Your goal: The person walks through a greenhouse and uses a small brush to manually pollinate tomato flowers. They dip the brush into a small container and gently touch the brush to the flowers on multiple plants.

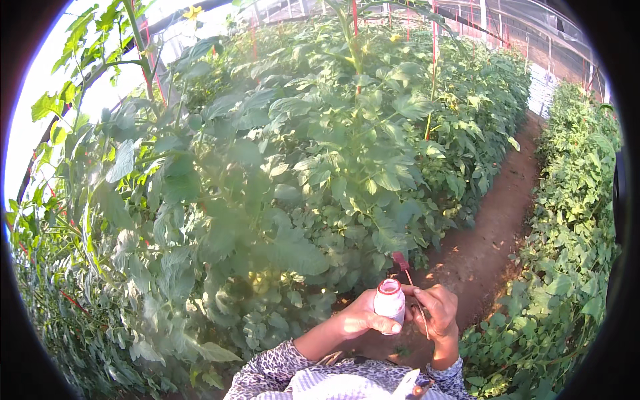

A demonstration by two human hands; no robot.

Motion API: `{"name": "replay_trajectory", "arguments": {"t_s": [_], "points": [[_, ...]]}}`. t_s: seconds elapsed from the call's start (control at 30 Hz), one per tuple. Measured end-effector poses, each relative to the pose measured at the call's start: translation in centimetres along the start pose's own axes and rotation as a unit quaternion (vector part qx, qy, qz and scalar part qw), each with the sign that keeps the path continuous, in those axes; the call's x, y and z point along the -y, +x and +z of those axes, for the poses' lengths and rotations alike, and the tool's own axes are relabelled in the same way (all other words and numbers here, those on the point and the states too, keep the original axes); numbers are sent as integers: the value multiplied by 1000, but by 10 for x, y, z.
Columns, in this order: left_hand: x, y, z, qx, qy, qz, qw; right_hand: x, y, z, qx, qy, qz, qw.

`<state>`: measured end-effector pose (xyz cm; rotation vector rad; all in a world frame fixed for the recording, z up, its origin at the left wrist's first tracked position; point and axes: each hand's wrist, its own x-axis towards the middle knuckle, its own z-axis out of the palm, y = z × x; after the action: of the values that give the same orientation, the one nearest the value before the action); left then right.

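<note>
My left hand [367,315] is wrapped around a small white bottle [389,303], which is upright, uncapped and stained red around its rim. Between the fingers of my right hand [436,310] is a thin stick [419,300] with a dark red tip [400,261], pointing up and away just right of the bottle's mouth. The two hands are close together, low in the view, above the soil path. Leafy tomato plants [300,250] stand just beyond and to the left of them.
A bare soil path [492,225] runs away to the upper right between the tomato rows and a lower green row [570,240]. Red strings [434,45] hang among the plants. A tall stem with a yellow flower [192,12] rises at the upper left, under the greenhouse frame.
</note>
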<state>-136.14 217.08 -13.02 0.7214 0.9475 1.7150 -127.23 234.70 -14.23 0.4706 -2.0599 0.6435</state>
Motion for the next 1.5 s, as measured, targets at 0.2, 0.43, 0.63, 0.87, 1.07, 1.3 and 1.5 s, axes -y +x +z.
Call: {"name": "replay_trajectory", "arguments": {"t_s": [0.2, 0.43, 0.63, 0.87, 1.07, 1.3, 1.5], "points": [[-40, -1, 29, -86, 58, -29, 994, -14, 12, 0, -59, 33, -7, 998], [-156, -4, 47, -267, 316, 233, 880, -19, 35, 17, -255, 213, 121, 935], [-233, -33, 52, -377, 387, 423, 727, -19, 84, 11, -317, 306, 57, 896], [-231, -101, 39, -453, 361, 407, 707, 17, 178, 23, -230, 387, -130, 883], [-213, -125, 11, -464, 312, 393, 730, 62, 262, 77, -151, 332, -254, 896], [-204, -131, -11, -448, 316, 358, 756, 97, 351, 137, -122, 197, -325, 917], [-202, -139, -23, -423, 338, 338, 770, 97, 397, 179, -102, 165, -291, 937]]}}
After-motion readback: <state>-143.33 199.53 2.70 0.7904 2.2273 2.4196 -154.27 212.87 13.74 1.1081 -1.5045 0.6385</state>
